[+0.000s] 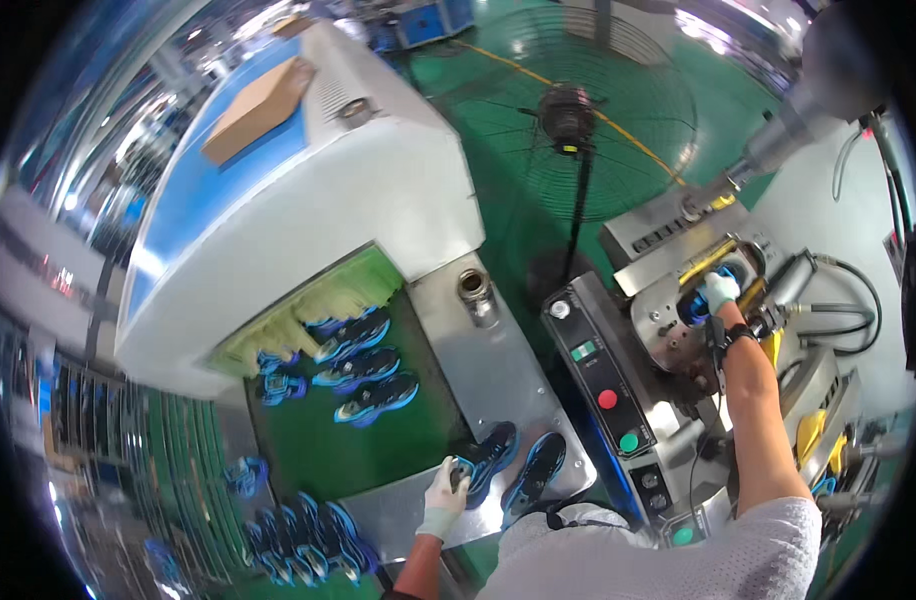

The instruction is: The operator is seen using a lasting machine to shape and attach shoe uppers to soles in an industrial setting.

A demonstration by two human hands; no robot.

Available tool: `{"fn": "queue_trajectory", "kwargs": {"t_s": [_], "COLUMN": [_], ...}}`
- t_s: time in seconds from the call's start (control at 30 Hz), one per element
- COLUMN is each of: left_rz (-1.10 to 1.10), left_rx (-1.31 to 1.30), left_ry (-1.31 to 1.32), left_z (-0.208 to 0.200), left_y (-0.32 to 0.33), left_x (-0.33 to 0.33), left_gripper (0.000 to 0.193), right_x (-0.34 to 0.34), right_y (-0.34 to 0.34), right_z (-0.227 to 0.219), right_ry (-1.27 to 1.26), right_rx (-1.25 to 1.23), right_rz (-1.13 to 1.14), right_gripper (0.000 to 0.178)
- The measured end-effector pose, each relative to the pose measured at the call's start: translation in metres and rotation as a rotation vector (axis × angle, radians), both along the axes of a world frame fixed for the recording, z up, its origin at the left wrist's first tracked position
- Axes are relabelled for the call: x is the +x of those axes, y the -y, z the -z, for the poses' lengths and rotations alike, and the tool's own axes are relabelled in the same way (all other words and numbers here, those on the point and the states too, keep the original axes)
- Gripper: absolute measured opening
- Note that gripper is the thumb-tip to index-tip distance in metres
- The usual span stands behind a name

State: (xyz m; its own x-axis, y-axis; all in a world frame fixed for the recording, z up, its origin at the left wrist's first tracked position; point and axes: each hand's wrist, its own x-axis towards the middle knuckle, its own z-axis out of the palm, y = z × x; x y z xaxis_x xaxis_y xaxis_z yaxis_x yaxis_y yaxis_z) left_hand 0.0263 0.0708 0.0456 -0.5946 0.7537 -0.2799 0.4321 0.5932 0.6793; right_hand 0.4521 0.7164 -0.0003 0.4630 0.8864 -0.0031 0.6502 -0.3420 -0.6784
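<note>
Black-and-blue shoe (pixel 495 448) is gripped at its near end by the gloved left hand (pixel 445 498), over the metal ledge (pixel 498 365); a second shoe (pixel 540 470) is set just beside it. The gloved right hand (pixel 719 290) is placed well apart from the left, on a blue-and-black item (pixel 693 308) at the machine (pixel 663 338); whether it is clamped there cannot be told. More shoes (pixel 378 398) are laid on the green belt (pixel 403 450) by the white housing (pixel 358 190), with another row of shoes (pixel 303 540) lined up nearby.
</note>
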Motion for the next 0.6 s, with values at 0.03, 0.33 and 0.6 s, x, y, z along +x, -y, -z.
{"fn": "queue_trajectory", "kwargs": {"t_s": [0.03, 0.33, 0.6], "left_rz": [0.094, 0.166, 0.332], "left_rx": [0.052, -0.196, -0.068], "left_ry": [0.07, -0.124, -0.15], "left_z": [0.025, 0.057, 0.078], "left_y": [-0.013, 0.04, 0.025], "left_x": [0.007, 0.033, 0.02], "left_gripper": [0.066, 0.066, 0.079], "right_x": [0.109, -0.11, -0.084], "right_y": [-0.028, 0.256, 0.475], "right_z": [-0.011, -0.2, -0.005], "right_ry": [0.08, -0.454, 0.721], "right_rx": [0.031, 0.476, 0.003], "right_rz": [-0.072, -0.485, -0.906], "right_gripper": [0.017, 0.073, 0.099]}}
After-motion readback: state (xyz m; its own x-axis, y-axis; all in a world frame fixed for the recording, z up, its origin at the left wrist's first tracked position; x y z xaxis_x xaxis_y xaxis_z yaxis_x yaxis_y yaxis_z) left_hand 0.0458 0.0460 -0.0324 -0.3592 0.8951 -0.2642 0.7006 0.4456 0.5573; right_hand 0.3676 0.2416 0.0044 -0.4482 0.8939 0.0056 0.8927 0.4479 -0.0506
